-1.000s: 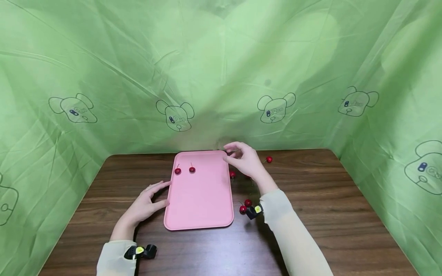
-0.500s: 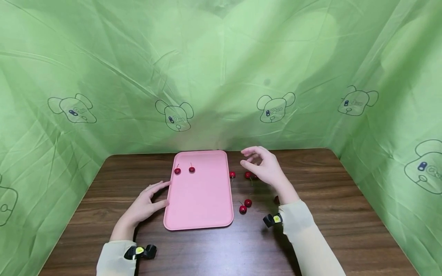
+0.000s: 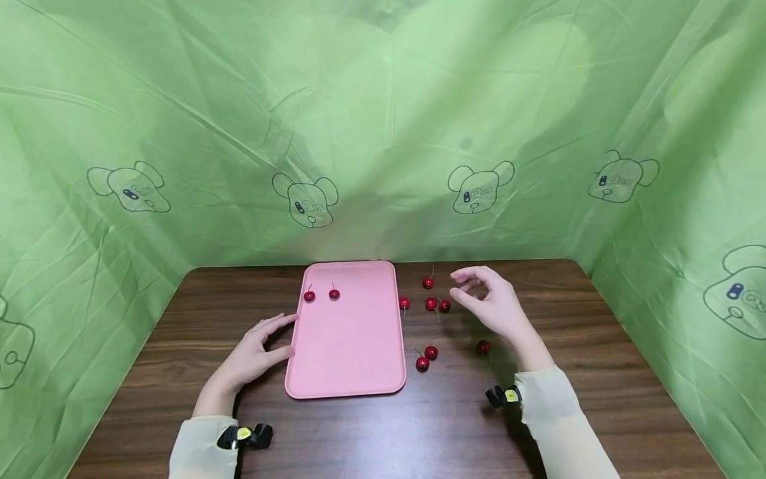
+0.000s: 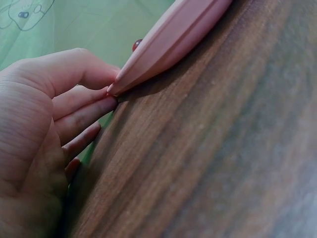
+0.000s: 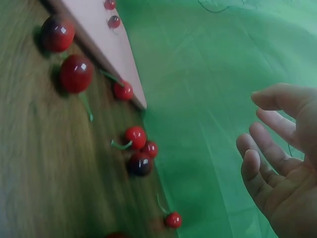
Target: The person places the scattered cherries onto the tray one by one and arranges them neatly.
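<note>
A pink tray (image 3: 347, 346) lies on the table with two red cherries, a left cherry (image 3: 309, 296) and a right cherry (image 3: 334, 294), near its far end. Along the tray's left rim rests my left hand (image 3: 254, 352), its thumb and forefinger apart and the fingertips touching the edge. My right hand (image 3: 487, 303) hovers above the table to the right, holding nothing, fingers loosely bent. Just left of its fingertips sit a dark cherry (image 3: 445, 306) and a brighter cherry (image 3: 431, 304). Further back is a cherry (image 3: 427, 283) with its stem up.
One cherry (image 3: 404, 303) lies against the tray's right rim. Nearer the front, a pair of cherries (image 3: 422, 364) lies right of the tray. Another cherry (image 3: 483, 346) rests below the right hand. A green cloth (image 3: 383, 133) stands around the wooden table (image 3: 359, 439).
My right hand has moved right, away from the tray's far right corner, uncovering several cherries on the table. The left hand, the tray and its two cherries have stayed put.
</note>
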`<state>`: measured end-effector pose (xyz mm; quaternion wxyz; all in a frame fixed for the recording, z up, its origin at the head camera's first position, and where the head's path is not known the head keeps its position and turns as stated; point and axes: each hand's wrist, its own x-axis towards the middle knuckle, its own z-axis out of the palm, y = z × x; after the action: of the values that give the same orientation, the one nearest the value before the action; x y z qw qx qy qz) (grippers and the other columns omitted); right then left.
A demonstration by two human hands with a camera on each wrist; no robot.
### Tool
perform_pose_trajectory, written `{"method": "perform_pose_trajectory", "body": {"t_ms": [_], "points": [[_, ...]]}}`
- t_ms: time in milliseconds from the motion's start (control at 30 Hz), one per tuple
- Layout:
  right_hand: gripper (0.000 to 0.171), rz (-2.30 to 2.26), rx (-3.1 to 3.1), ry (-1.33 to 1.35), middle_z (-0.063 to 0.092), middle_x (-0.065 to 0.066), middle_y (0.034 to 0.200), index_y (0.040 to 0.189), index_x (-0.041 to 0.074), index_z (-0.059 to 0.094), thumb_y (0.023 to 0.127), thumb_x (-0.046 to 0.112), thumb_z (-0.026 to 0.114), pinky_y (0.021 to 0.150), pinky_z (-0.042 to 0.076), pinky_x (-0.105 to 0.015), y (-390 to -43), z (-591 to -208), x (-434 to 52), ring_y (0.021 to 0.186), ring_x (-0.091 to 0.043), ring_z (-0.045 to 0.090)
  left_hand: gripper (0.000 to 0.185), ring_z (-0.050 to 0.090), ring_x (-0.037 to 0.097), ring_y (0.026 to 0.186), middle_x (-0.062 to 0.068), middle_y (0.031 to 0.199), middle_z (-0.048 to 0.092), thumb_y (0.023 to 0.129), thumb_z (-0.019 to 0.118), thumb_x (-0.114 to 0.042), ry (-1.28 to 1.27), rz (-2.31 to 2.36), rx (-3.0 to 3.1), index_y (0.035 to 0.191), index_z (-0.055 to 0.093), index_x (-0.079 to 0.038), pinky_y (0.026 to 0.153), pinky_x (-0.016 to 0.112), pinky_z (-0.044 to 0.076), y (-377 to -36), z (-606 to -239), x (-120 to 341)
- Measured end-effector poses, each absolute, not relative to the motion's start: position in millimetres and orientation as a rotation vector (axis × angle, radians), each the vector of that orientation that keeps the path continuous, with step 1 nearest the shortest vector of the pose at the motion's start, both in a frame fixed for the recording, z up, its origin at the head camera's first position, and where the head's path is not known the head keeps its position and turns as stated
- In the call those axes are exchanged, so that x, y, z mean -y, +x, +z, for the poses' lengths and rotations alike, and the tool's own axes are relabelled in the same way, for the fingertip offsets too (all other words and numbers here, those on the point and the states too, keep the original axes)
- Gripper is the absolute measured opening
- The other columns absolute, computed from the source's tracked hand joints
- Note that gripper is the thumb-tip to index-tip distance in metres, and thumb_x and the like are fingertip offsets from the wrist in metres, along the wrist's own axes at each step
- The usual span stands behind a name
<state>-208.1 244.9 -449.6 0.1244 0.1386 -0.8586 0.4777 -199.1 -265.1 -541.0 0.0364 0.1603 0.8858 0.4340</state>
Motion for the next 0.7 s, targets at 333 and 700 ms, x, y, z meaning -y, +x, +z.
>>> {"method": "perform_pose_trajectory", "body": {"t_ms": [333, 700], "points": [[0.026, 1.358, 2.544, 0.356, 0.075, -0.011, 0.118, 0.123, 0.011, 0.077, 0.098, 0.013, 0.084, 0.081, 0.058, -0.024, -193.3, -463.7, -270.0, 0.097, -0.012, 0.072, 0.065, 0.033, 0.052, 0.156, 0.027, 0.166, 0.046, 0.095, 0.086, -0.025, 0.468, 1.355, -2.709, 0.155, 0.063, -0.015, 0.121, 0.076, 0.025, -200.3, -541.6, 265.5], [0.025, 1.39, 2.674, 0.62, 0.075, -0.007, 0.12, 0.125, 0.01, 0.077, 0.1, 0.011, 0.081, 0.085, 0.06, -0.029, -183.8, -478.9, -293.4, 0.106, -0.021, 0.072, 0.065, 0.032, 0.053, 0.157, 0.028, 0.167, 0.045, 0.096, 0.085, -0.025, 0.472, 1.353, -2.702, 0.156, 0.062, -0.015, 0.121, 0.078, 0.024, -200.2, -541.7, 264.5]]}}
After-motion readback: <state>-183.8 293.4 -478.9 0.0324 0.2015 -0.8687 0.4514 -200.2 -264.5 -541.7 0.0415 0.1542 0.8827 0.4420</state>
